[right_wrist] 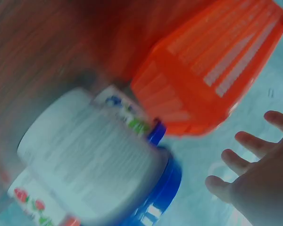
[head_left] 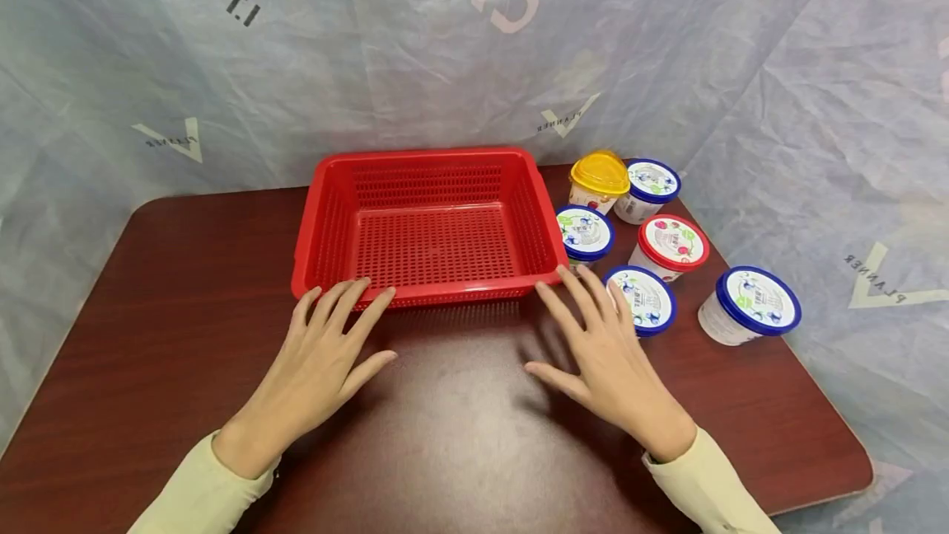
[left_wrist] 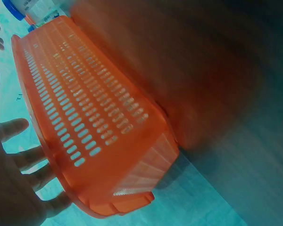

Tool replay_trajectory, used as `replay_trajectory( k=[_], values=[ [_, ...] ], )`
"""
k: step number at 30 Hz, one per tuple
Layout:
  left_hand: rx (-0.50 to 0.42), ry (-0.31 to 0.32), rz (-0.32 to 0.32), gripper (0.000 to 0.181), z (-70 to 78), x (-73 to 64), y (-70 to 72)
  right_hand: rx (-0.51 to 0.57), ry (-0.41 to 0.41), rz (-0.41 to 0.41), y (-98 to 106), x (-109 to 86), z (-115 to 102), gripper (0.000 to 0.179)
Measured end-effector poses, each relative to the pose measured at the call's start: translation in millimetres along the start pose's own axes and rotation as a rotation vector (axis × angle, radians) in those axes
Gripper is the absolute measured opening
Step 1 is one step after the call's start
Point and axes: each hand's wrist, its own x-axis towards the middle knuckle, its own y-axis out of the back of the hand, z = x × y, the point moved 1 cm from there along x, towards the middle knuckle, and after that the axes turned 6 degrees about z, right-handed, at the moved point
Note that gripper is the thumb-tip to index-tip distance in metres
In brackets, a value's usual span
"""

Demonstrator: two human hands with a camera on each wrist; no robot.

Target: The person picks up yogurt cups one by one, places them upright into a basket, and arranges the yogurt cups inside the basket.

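Note:
A red plastic basket (head_left: pixel 433 245) with slotted walls stands on the dark wooden table, nothing inside it. My left hand (head_left: pixel 319 361) is spread with its fingertips right at the basket's near left rim. In the left wrist view those fingers (left_wrist: pixel 30 157) overlap the rim, the thumb held apart. My right hand (head_left: pixel 608 344), fingers spread, hovers by the near right corner and partly covers a blue-lidded tub (head_left: pixel 652 303). The right wrist view shows the right hand (right_wrist: pixel 262 165) with straight fingers apart from the basket.
Right of the basket stand several lidded tubs: a yellow-lidded one (head_left: pixel 600 175), a red-lidded one (head_left: pixel 673 243), and blue-lidded ones, including one (head_left: pixel 756 303) near the table's right edge. A grey printed sheet (head_left: pixel 415 48) hangs behind the table (head_left: pixel 445 435) and along its sides.

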Motion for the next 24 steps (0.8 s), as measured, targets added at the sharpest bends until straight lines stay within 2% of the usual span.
replay_trajectory(
  k=[7, 11, 16, 24],
  values=[
    [-0.012, -0.030, 0.016, 0.065, -8.0, 5.7, 1.6, -0.061, -0.116, 0.028, 16, -6.4, 22, 0.090],
    [-0.013, -0.043, 0.037, 0.063, -12.1, 8.6, 1.4, -0.046, -0.165, 0.038, 20, -9.9, 32, 0.086],
    [-0.023, -0.041, 0.041, 0.059, -16.9, 11.3, -2.0, -0.013, -0.205, 0.048, 21, -15.0, 40, 0.076],
    [-0.006, -0.019, 0.036, 0.057, -21.9, 16.5, -9.2, -0.052, -0.238, 0.032, 22, -18.7, 53, 0.065]
  ],
)
